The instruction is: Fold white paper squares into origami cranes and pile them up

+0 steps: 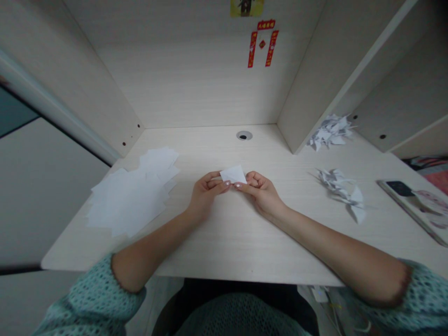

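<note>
A small folded piece of white paper (233, 174) is held just above the pale wooden desk (227, 233) at its middle. My left hand (206, 191) pinches its left lower edge with curled fingers. My right hand (261, 189) pinches its right lower edge the same way. The fingertips of the two hands almost meet under the paper.
A loose pile of white paper sheets (133, 193) lies on the left of the desk. Folded paper figures (341, 189) lie to the right, with more (331, 132) in the right shelf nook. A phone (416, 205) lies at the far right. A cable hole (244, 135) sits at the back.
</note>
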Demonstrator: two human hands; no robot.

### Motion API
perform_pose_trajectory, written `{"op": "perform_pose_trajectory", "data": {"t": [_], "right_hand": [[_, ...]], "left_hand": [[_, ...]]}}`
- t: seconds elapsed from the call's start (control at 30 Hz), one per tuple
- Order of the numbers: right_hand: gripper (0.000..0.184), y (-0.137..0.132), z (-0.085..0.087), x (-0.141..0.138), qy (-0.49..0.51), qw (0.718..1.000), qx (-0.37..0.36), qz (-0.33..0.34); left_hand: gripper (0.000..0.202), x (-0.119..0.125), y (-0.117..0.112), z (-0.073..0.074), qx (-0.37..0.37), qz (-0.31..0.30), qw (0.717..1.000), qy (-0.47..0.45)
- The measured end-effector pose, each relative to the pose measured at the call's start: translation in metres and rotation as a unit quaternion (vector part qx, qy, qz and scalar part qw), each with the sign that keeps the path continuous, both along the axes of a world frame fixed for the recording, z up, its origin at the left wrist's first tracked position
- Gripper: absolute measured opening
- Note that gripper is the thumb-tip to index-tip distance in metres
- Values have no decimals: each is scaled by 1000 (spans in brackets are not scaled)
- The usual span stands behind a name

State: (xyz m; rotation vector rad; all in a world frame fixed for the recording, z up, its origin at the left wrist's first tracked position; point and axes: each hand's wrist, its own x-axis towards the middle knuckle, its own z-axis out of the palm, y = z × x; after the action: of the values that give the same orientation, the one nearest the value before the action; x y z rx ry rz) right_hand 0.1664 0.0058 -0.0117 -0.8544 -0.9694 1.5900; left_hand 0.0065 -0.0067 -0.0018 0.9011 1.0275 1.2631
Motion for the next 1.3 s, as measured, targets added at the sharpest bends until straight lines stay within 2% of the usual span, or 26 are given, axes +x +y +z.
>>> {"op": "perform_pose_trajectory", "data": {"t": [0.2,0.37,0.47,0.57,0.73,0.87,0.97,1.03,1.1,1.17,1.3], "right_hand": [[33,0,4,1,16,999,-20,19],[29,0,4,3,21,999,-11,48],[28,1,4,7,-9,997,31,69],[24,3,4,11,-59,992,93,67],[21,3,5,12,-128,971,200,9],[18,1,4,12,-208,942,263,-13],[3,1,2,14,-278,908,312,16],[10,1,1,15,-291,898,328,41],[14,2,1,15,-284,902,320,48],[16,2,1,14,-270,915,299,39],[18,4,1,13,-248,932,263,-16]], "left_hand": [[41,-2,3,2,-22,17,999,-45],[44,-5,3,3,-16,23,999,-30],[43,-7,3,4,43,13,998,50],[44,-9,3,5,103,-4,984,145],[45,-10,2,4,109,-32,967,228],[39,-11,-2,5,140,-62,930,334],[39,-12,-4,8,166,-79,904,386],[41,-13,-5,9,178,-77,897,397],[44,-12,-5,9,178,-74,901,388],[45,-11,-4,8,163,-72,917,357],[43,-7,-1,4,113,-67,949,286]]}}
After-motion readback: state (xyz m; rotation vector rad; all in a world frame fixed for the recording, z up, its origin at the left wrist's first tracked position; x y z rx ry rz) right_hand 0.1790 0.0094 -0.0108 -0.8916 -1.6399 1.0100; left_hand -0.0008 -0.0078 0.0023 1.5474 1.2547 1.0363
